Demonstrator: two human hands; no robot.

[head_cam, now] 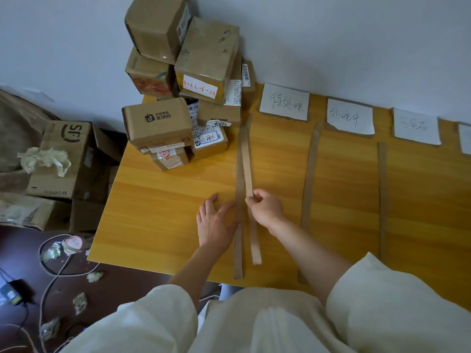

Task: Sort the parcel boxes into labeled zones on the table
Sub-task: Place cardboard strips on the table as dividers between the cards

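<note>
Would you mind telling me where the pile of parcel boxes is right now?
In the head view, the parcel boxes are stacked at the table's far left corner against the wall, just left of the first paper label.

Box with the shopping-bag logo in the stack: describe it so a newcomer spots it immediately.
Start at the pile of parcel boxes stacked against the wall at the far left corner of the yellow wooden table. On the pile's front left side, nearest the table edge, sits the logo box atop smaller labelled parcels. Only it shows a dark shopping-bag logo with printed characters on its plain brown top.
</note>
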